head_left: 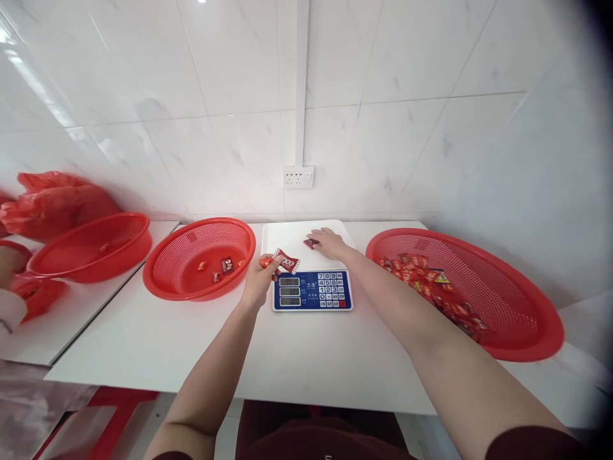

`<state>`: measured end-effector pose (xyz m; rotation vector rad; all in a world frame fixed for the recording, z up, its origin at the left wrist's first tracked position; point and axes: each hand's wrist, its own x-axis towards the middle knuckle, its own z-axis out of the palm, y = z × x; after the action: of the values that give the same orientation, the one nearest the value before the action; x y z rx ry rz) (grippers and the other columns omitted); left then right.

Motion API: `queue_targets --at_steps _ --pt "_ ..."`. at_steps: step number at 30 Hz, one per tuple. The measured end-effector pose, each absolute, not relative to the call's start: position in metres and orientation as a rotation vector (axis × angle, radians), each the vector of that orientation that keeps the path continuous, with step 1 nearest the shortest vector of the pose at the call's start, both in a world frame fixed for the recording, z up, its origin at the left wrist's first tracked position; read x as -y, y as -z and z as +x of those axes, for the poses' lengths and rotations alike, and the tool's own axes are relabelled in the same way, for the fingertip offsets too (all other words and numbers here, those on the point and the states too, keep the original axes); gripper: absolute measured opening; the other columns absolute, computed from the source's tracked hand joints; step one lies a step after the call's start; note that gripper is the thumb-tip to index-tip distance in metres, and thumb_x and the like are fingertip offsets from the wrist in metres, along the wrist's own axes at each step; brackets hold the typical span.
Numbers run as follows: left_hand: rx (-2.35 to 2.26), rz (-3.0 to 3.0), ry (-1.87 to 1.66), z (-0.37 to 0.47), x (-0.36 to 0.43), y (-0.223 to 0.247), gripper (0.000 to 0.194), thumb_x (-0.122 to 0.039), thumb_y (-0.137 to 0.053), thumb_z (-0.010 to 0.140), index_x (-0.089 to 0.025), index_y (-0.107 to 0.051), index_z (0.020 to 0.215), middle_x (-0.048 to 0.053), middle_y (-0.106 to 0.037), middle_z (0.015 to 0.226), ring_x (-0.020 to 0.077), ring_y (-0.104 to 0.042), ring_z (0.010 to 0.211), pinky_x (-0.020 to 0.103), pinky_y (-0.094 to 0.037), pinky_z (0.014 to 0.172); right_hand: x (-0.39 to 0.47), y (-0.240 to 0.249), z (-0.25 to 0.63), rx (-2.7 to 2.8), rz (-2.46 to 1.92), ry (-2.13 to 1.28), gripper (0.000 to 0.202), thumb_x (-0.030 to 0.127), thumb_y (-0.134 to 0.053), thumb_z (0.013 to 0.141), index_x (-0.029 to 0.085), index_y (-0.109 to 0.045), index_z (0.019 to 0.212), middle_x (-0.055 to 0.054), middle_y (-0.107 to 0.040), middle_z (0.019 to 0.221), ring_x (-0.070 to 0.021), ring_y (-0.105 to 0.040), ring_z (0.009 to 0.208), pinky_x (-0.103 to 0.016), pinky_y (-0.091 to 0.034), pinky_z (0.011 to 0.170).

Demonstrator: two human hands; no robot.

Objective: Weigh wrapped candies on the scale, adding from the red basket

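Observation:
Over the front left of a digital scale, my left hand grips a dark red wrapped candy with white dotted ends. A smaller orange-red piece also shows between its fingers. My right hand reaches onto the scale's white weighing plate, its fingers closed on a small dark red wrapped candy. Whether that candy still touches the plate I cannot tell. The scale's blue panel has three displays on the left and a keypad on the right; the digits are too small to read surely.
Left of the scale, a red mesh basket holds a few candies. On the right, a larger red basket contains many wrapped candies. Farther left are another red basket, a red plastic bag and another person's arm. A wall socket sits behind.

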<state>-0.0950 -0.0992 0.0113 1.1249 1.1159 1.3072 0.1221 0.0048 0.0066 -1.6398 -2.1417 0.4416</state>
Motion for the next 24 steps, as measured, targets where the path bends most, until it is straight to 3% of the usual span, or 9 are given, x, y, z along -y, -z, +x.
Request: queue_targets --at_steps 3,7,11,14,18,24 --pt "-1.104 1.102 -1.302 -0.097 0.102 -0.012 0.034 -0.045 -0.073 0.065 -0.015 -0.064 0.078 0.0 -0.061 0.071 0.0072 -0.049 0.057 0.018 -0.036 0.049 -0.004 -0.006 0.118 2.184 -1.638 -0.42 0.03 0.008 -0.06 0.077 0.027 -0.066 0.099 -0.003 -0.063 0.12 -0.0275 -0.038 0.127 -0.046 -0.033 0.101" --pt "-1.024 0.986 -1.292 -0.092 0.105 -0.014 0.033 -0.041 -0.075 0.063 -0.014 -0.064 0.078 0.0 -0.062 0.07 0.0066 -0.052 0.057 0.017 -0.039 0.049 0.006 -0.015 0.116 2.099 -1.658 -0.404 0.022 0.01 -0.062 0.075 0.019 -0.065 0.095 -0.013 -0.06 0.116 -0.0308 -0.043 0.12 -0.047 -0.035 0.099" --pt "-0.935 0.803 -1.301 -0.08 0.109 -0.015 0.029 -0.035 -0.076 0.065 -0.015 -0.058 0.076 -0.001 -0.063 0.068 0.0084 -0.06 0.062 0.02 -0.05 0.059 0.035 -0.022 0.112 1.977 -1.582 -0.509 0.022 0.018 -0.056 0.081 0.017 -0.057 0.103 -0.009 -0.061 0.107 -0.0207 -0.056 0.101 -0.035 -0.046 0.085" --pt "-0.869 0.738 -1.32 -0.071 0.115 -0.013 0.024 -0.03 -0.074 0.067 -0.015 -0.058 0.077 0.0 -0.065 0.075 0.0084 -0.062 0.068 0.021 -0.053 0.067 0.069 -0.019 0.108 1.71 -1.334 -0.979 0.023 0.029 -0.055 0.081 0.02 -0.052 0.102 -0.004 -0.063 0.099 -0.0147 -0.062 0.082 -0.027 -0.049 0.065" --pt "-0.834 0.739 -1.31 -0.058 0.124 -0.006 0.026 -0.032 -0.075 0.067 -0.015 -0.058 0.078 0.0 -0.065 0.08 0.0096 -0.063 0.071 0.024 -0.055 0.07 0.108 -0.005 0.103 1.115 -0.954 -1.564 0.036 0.04 -0.069 0.069 0.024 -0.051 0.095 0.0 -0.064 0.088 -0.0133 -0.061 0.067 -0.024 -0.043 0.05" --pt "-0.883 0.869 -1.173 -0.045 0.135 0.001 0.037 -0.04 -0.078 0.063 -0.016 -0.053 0.077 0.0 -0.064 0.077 0.0106 -0.063 0.072 0.024 -0.054 0.068 0.128 0.01 0.101 0.974 -0.983 -1.326 0.042 0.033 -0.077 0.06 0.025 -0.045 0.085 0.008 -0.057 0.068 -0.0112 -0.057 0.056 -0.022 -0.038 0.046"
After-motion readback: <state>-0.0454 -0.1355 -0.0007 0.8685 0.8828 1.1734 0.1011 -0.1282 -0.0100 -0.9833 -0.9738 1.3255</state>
